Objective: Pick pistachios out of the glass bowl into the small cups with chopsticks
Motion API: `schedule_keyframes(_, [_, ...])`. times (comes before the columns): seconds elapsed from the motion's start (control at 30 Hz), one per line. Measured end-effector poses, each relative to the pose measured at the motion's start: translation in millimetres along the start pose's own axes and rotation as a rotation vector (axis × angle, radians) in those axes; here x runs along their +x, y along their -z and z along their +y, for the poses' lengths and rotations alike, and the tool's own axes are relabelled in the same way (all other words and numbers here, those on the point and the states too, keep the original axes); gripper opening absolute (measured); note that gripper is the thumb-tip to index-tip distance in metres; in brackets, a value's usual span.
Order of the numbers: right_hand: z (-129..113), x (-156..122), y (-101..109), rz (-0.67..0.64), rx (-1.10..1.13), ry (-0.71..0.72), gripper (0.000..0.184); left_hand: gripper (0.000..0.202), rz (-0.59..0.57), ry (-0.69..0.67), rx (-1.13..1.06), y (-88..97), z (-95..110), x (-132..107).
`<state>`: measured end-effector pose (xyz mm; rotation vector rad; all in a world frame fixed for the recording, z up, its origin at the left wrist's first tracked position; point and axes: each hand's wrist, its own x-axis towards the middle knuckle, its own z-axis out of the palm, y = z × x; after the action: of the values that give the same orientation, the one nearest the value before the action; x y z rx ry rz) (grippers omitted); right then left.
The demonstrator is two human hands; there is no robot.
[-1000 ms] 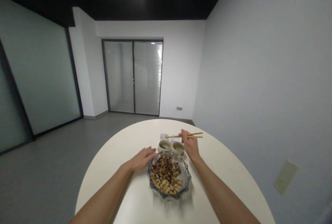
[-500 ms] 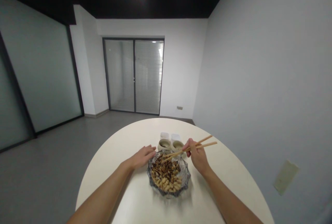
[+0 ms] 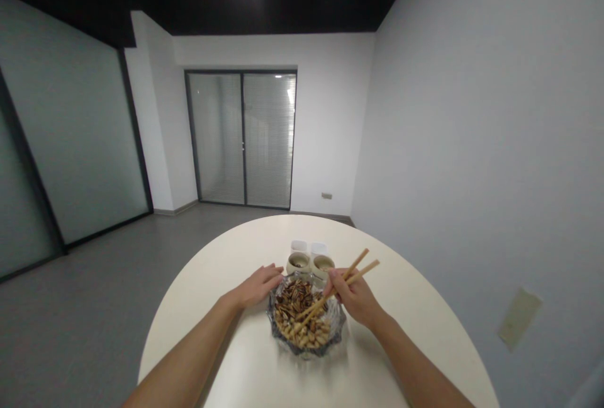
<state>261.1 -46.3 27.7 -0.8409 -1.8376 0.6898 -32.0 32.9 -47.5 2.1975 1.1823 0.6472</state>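
Clear glass bowl (image 3: 336,317) of nuts, wooden chopsticks (image 3: 313,311) reaching in.

On the round cream table (image 3: 245,370), well in from the left and right edges, the bowl sits between both hands; the right hand (image 3: 353,296) pinches the chopsticks, tips down by the pale nuts (image 3: 315,337), nearer me than the dark ones (image 3: 296,294). The left hand's (image 3: 257,286) fingers stretch out loosely at the rim, contact unclear. Towards the surface's far edge stand two small cups (image 3: 298,263), then two white dishes (image 3: 319,249).

Behind a bowl (image 3: 338,321) of nuts (image 3: 293,296) being crossed by chopsticks (image 3: 314,310) and flanked by the left hand (image 3: 259,284) and right hand (image 3: 356,299), two cups (image 3: 291,267) are being backed by two tubs (image 3: 299,245) toward the table's (image 3: 245,370) far edge.
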Motion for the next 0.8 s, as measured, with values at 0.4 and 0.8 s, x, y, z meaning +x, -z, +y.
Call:
schedule_keyframes(0.4, [0,-2,3,-0.131,-0.010,0.138,0.070,0.074,0.010,0.002,-0.006,-1.5,-4,0])
schedule_keyframes(0.8, [-9,-3,5,-0.139,-0.100,0.222,0.069,0.071,0.009,-0.003,-0.008,1.0,4,-1])
